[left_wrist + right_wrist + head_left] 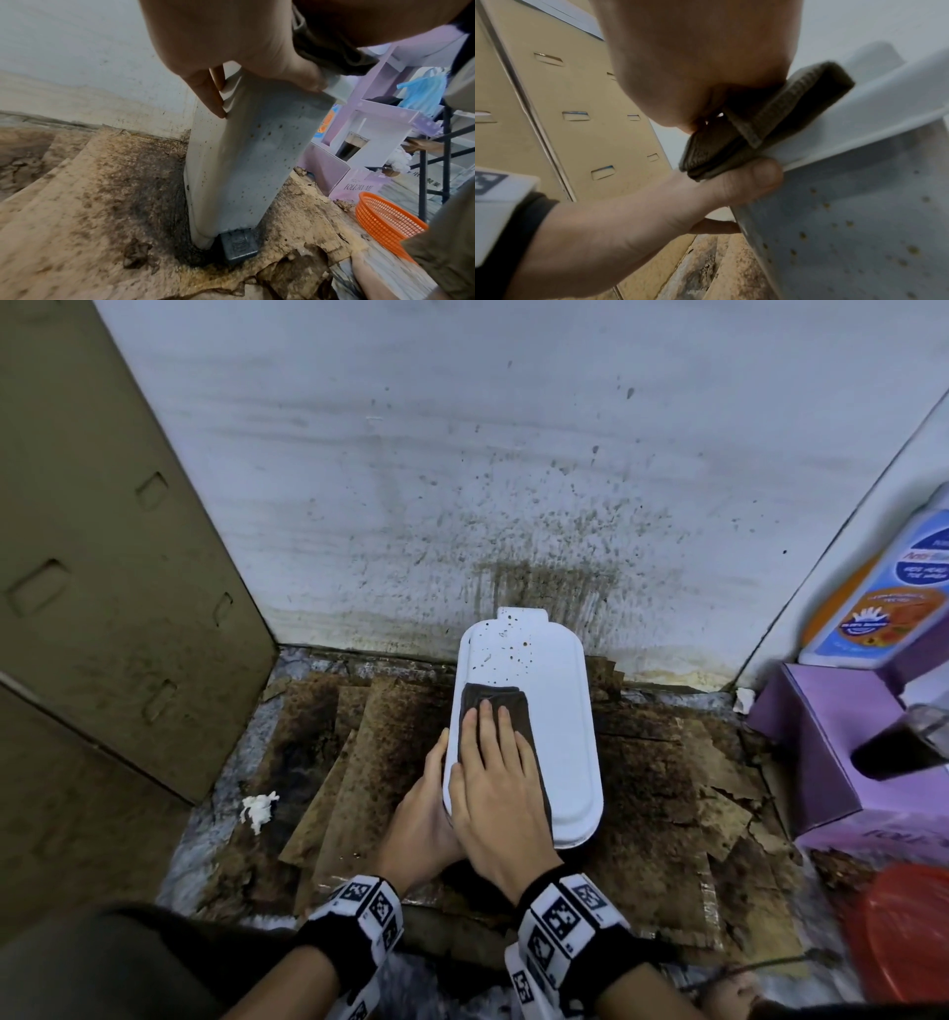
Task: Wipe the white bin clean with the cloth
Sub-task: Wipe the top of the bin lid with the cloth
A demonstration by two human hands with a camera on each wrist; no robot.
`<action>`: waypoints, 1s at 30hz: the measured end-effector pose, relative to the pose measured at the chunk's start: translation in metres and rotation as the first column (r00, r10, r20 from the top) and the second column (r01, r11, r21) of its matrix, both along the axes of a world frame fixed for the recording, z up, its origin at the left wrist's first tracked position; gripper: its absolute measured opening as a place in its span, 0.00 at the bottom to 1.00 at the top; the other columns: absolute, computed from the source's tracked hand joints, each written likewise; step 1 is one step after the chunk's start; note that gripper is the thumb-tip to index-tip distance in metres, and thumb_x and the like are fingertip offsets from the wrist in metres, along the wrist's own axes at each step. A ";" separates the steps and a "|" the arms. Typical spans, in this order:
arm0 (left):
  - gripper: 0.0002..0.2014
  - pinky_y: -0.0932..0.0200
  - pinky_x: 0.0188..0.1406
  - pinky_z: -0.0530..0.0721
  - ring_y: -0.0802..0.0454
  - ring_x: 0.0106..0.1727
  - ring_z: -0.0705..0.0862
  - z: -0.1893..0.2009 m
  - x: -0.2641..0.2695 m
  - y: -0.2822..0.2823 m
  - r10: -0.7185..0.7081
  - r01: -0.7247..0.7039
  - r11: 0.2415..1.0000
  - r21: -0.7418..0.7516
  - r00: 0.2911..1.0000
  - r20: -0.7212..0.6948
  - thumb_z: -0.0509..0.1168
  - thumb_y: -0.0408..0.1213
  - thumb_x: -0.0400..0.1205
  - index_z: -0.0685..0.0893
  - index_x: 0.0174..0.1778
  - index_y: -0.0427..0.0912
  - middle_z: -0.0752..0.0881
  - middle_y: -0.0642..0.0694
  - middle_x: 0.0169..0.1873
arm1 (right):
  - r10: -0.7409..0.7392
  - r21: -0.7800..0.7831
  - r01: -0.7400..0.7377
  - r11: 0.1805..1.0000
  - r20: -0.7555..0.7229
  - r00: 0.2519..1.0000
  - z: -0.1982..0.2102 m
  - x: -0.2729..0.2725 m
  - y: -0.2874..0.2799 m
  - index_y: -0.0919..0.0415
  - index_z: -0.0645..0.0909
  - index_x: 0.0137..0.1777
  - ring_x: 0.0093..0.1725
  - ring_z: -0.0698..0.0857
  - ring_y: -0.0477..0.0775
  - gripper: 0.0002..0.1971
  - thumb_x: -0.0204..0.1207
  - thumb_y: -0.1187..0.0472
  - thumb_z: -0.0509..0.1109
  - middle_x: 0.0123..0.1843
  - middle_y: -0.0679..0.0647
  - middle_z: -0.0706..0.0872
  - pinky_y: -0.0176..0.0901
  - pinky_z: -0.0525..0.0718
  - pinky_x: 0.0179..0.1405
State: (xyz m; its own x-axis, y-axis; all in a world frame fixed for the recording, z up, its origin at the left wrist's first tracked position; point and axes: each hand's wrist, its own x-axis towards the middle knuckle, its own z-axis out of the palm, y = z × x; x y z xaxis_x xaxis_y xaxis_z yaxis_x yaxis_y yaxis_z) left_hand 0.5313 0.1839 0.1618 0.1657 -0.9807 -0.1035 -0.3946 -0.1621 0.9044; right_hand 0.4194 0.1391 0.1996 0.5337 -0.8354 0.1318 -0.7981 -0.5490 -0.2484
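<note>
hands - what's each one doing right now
Left hand: grips the white bin at its side.
Right hand: open, flat fingers pressing the cloth onto the lid.

The bin [544,711] is smooth white plastic, brown-speckled at the frame's centre. The cloth [493,706] is dark, ribbed, matt fabric. Below, the cardboard [359,752] looks rough, stained and flaking. At lower right, the basket [385,217] is orange plastic mesh.

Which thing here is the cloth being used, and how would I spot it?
Start at the stained white wall; the white bin stands against its foot. On the bin's lid, under the flat right hand, lies the cloth. It is a dark brown folded pad, unlike the crumpled white tissue on the floor to the left.
</note>
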 end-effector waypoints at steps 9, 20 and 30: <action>0.82 0.57 0.82 0.68 0.61 0.88 0.57 -0.003 0.019 0.006 -0.242 0.232 0.956 0.178 0.970 0.036 0.88 0.58 0.60 0.17 0.79 0.65 0.52 0.58 0.89 | -0.102 0.348 -0.185 0.919 0.664 0.740 0.024 -0.048 -0.020 0.53 0.69 0.83 0.86 0.61 0.39 0.22 0.90 0.58 0.60 0.86 0.45 0.67 0.40 0.59 0.87; 0.47 0.56 0.85 0.55 0.60 0.87 0.54 0.058 -0.016 0.001 0.079 -0.016 0.987 -0.159 0.912 0.401 0.54 0.73 0.79 0.53 0.90 0.49 0.59 0.59 0.85 | -0.142 0.256 0.004 0.967 0.523 0.841 -0.015 -0.087 -0.047 0.54 0.63 0.85 0.84 0.50 0.32 0.23 0.91 0.59 0.53 0.89 0.43 0.55 0.36 0.51 0.85; 0.31 0.44 0.89 0.59 0.41 0.88 0.63 0.036 -0.092 -0.025 0.101 -0.026 0.993 -0.112 0.662 0.743 0.45 0.50 0.91 0.65 0.88 0.36 0.64 0.37 0.87 | -0.122 0.255 -0.024 0.967 0.543 0.831 -0.025 -0.090 -0.048 0.53 0.60 0.87 0.82 0.47 0.23 0.24 0.92 0.59 0.51 0.89 0.38 0.49 0.33 0.51 0.83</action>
State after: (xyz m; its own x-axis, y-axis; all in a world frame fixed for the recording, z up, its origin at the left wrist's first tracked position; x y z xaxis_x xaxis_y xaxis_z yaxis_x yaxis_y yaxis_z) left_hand 0.4393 0.1591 0.1983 0.2131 -0.9631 0.1642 -0.9345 -0.1518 0.3220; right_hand 0.3298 0.0909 0.1750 0.3905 -0.9025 0.1819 -0.5116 -0.3770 -0.7721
